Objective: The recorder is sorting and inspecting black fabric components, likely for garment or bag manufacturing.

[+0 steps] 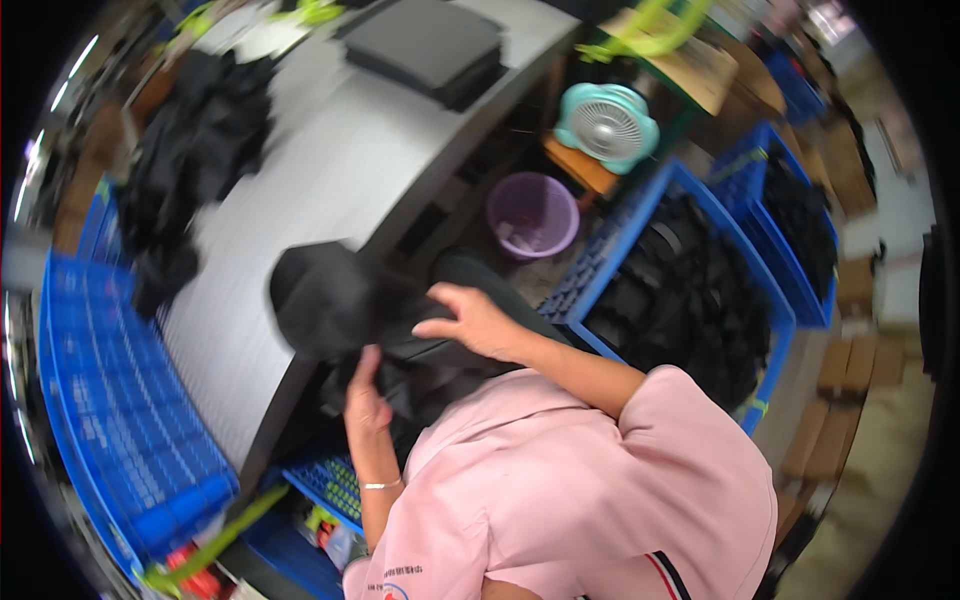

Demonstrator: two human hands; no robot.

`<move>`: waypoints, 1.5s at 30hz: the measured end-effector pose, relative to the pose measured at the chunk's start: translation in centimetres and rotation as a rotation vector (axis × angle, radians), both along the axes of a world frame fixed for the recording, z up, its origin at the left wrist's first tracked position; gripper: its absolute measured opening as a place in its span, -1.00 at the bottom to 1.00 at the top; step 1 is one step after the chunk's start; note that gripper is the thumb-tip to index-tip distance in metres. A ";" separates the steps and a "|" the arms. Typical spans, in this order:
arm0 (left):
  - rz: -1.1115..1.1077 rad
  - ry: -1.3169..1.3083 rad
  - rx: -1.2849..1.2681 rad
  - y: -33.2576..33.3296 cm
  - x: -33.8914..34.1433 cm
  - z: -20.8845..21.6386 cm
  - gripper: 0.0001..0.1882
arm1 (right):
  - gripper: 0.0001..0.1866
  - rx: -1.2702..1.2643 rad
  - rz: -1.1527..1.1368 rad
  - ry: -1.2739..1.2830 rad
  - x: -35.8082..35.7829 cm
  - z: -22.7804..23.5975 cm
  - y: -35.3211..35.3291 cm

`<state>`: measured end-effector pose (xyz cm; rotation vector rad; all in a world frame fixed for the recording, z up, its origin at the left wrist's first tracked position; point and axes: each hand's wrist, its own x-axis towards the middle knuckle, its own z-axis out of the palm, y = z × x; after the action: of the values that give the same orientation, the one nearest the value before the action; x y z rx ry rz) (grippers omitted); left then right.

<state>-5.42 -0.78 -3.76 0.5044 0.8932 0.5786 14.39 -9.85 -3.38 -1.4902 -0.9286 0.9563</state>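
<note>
While motion blurs it, black cloth [330, 300] hangs over near edge of desk [330, 170]. Left hand [365, 400] grips cloth from below, fingers partly buried in folds. Right hand [470, 320] rests on top, fingers spread. Cloth's lower part hidden behind pink sleeve [560, 480]. Blue crate [690, 300] right of desk, contents dark, indistinct.

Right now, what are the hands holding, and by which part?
Both hold one black garment at the table edge: left hand grips its lower bunched fabric, right hand rests on its right side.
</note>
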 end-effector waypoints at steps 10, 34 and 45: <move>-0.007 -0.168 0.076 2.3 1.0 0.3 -0.49 | -0.20 -0.006 0.145 0.536 1.3 2.0 -10.5; -0.414 -0.033 0.164 -2.2 3.6 -2.2 -0.45 | -0.42 0.001 -1.957 0.527 26.7 -12.9 -51.4; -0.507 -0.329 0.024 -0.2 1.2 -3.9 -0.42 | -0.80 0.343 -0.221 -0.819 8.4 1.6 4.4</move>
<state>-4.18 -1.02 -7.71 0.6106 0.4193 0.1972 22.84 -5.45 -1.76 -1.6458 -1.3776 -0.0235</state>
